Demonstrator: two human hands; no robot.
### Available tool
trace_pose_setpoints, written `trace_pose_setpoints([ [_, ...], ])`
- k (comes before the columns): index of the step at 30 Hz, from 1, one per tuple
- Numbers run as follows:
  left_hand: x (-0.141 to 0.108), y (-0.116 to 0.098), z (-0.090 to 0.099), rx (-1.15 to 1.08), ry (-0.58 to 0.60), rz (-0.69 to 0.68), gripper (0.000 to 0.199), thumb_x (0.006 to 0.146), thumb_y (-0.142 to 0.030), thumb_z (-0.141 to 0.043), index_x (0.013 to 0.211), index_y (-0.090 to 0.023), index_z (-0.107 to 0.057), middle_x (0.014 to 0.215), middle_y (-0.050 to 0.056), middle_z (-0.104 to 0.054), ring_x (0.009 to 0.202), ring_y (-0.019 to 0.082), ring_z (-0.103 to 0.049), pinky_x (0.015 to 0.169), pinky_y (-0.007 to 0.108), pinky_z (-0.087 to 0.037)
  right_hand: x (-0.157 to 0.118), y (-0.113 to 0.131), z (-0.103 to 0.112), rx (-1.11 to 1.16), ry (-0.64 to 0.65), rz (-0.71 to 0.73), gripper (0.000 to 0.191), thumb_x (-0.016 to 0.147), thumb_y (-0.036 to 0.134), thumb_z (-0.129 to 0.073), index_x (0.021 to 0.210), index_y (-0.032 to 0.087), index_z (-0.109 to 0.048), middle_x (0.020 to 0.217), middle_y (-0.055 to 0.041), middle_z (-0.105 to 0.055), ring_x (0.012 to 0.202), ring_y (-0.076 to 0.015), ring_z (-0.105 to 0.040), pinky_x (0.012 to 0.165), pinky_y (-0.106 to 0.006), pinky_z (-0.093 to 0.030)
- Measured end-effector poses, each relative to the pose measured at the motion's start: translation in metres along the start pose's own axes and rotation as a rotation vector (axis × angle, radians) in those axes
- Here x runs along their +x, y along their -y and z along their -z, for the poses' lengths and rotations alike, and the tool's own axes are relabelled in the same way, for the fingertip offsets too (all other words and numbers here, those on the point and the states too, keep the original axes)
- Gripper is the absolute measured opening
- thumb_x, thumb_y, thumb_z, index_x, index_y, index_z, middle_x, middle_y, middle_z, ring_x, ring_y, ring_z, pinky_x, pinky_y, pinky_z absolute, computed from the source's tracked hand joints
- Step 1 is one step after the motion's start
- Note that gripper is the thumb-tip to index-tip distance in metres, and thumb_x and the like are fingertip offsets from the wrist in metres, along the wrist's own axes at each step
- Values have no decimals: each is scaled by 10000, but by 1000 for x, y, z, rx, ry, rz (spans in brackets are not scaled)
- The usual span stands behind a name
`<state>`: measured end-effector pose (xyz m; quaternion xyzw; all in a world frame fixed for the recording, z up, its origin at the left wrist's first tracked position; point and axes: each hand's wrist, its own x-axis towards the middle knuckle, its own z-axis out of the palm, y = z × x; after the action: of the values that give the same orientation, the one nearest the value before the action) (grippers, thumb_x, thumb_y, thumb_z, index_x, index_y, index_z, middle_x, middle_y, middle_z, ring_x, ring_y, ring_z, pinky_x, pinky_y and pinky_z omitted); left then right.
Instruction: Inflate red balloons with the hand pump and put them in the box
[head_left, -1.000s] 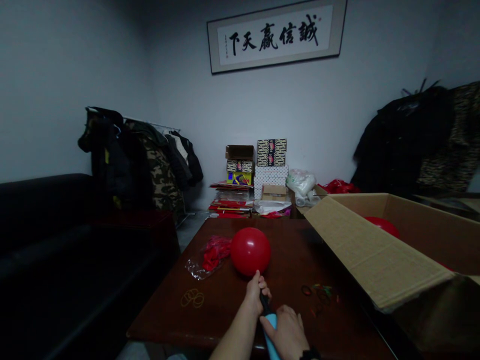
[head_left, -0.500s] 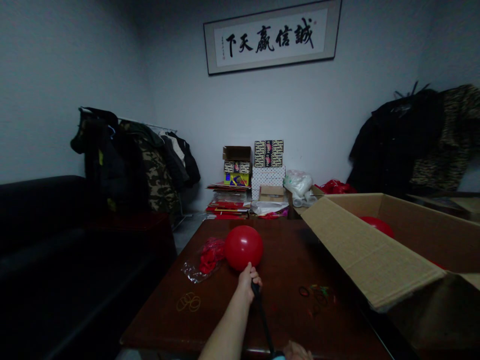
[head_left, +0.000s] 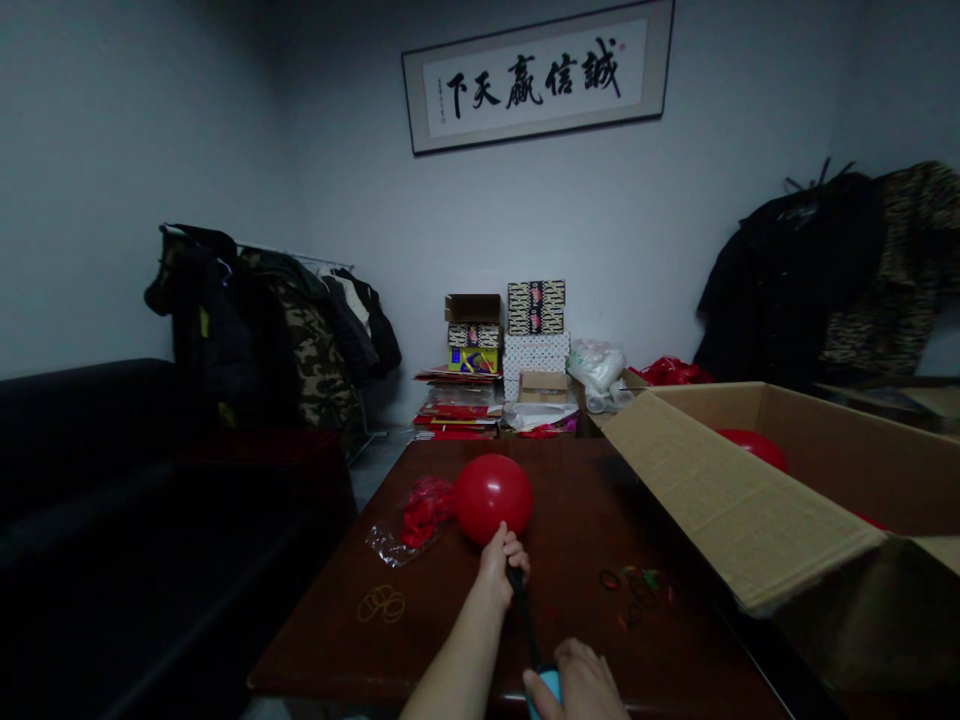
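Note:
A round, inflated red balloon (head_left: 493, 498) is above the brown table. My left hand (head_left: 504, 562) is closed at its neck, around the black end of a hand pump (head_left: 527, 620). Beneath my fingers the pump's black rod runs down toward me. At the bottom edge my right hand (head_left: 581, 685) is wrapped round the pump's blue part (head_left: 550, 684); the lower end of that part is cut off. Just left of the balloon lies a clear plastic bag of uninflated red balloons (head_left: 420, 515).
Yellowish rubber bands (head_left: 382, 604) lie at left on the table (head_left: 322, 650), dark and coloured bands (head_left: 634, 585) at right. An open cardboard box (head_left: 742, 500) holding red balloons flanks the right side. A black sofa (head_left: 90, 520) stands left; stacked boxes (head_left: 536, 355) are behind.
My right hand has moved up and forward with the pump's blue part, and less black rod shows between my hands. The left hand still grips at the balloon's neck. The view shifted slightly.

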<state>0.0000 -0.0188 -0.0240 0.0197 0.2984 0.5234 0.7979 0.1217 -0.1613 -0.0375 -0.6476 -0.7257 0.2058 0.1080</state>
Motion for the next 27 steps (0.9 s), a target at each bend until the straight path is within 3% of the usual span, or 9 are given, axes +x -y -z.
trace_pose_setpoints([
  [7, 0, 16, 14, -52, -36, -11, 344, 895, -324, -549, 622, -197, -384, 409, -95, -325, 304, 44, -333, 356, 151, -292, 18, 22, 25, -57, -11, -53, 603, 890, 518, -342, 1140, 48, -623, 1247, -222, -581, 1227, -348, -482, 1056, -518, -305],
  [10, 3, 23, 23, -26, -57, 5, 335, 883, -328, -570, 623, -191, -409, 414, -89, -342, 309, 44, -343, 359, 155, -298, 26, 25, 24, -59, -16, -71, 612, 893, 514, -338, 1132, 28, -624, 1233, -233, -584, 1215, -354, -491, 1048, -527, -310],
  [14, 6, 29, 32, 35, -85, -85, 332, 871, -351, -585, 624, -191, -429, 419, -86, -342, 312, 57, -344, 358, 177, -293, 32, 21, 17, -46, -8, -76, 601, 889, 532, -338, 1123, 63, -632, 1192, -196, -617, 1178, -316, -530, 1034, -483, -347],
  [17, 5, 33, 37, 45, -89, -111, 335, 861, -362, -596, 624, -191, -432, 423, -84, -346, 317, 61, -343, 365, 187, -290, 31, 18, 11, -52, -6, -85, 616, 868, 532, -368, 1188, 58, -599, 1283, -208, -569, 1259, -319, -464, 1074, -495, -294],
  [22, 3, 35, 32, 95, -111, -144, 332, 894, -357, -540, 630, -193, -423, 426, -86, -334, 320, 61, -331, 372, 191, -272, 21, 18, 0, -137, -81, -63, 541, 851, 477, -393, 1133, 91, -648, 1356, -195, -518, 1364, -328, -324, 1127, -550, -145],
  [27, 5, 19, 17, 109, -135, -118, 375, 929, -363, -470, 607, -198, -375, 419, -99, -289, 304, 53, -292, 375, 187, -256, 3, 7, -10, -194, -81, -35, 512, 812, 479, -457, 1073, 99, -681, 1314, -201, -553, 1352, -343, -343, 1131, -567, -138],
])
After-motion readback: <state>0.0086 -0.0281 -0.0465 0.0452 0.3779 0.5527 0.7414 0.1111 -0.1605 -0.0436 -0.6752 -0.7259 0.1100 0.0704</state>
